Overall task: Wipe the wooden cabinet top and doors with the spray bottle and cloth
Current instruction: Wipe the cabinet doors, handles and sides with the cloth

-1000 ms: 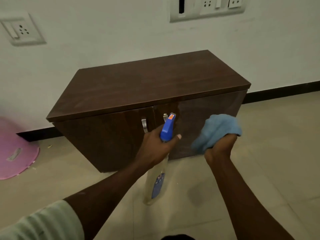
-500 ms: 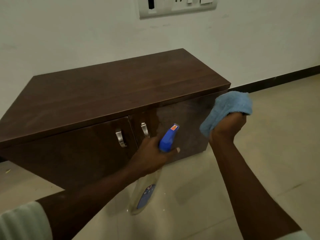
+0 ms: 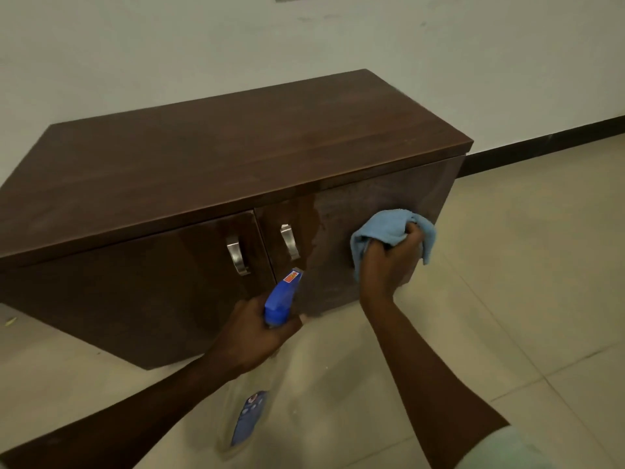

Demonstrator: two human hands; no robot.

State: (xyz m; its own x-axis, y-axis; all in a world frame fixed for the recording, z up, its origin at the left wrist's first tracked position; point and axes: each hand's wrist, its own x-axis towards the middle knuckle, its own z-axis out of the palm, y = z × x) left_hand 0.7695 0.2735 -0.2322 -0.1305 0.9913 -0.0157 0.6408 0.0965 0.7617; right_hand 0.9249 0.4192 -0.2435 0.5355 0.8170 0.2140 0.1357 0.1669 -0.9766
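A low dark wooden cabinet [image 3: 216,157] stands against the white wall, with two closed doors and metal handles [image 3: 236,253]. My right hand [image 3: 389,265] is shut on a light blue cloth [image 3: 389,228] and presses it against the right door [image 3: 365,211], which shows wet streaks. My left hand [image 3: 257,336] grips the neck of a clear spray bottle with a blue trigger head [image 3: 282,296], held below the doors in front of the cabinet. The nozzle points toward the right door.
Beige tiled floor [image 3: 507,299] spreads to the right and in front of the cabinet. A dark skirting strip [image 3: 541,143] runs along the wall at the right. A small scrap lies on the floor at the far left [image 3: 10,321].
My right hand has moved the cloth down and left across the right door. The view has shifted closer and to the right; the pink tub and the wall sockets have left the picture.
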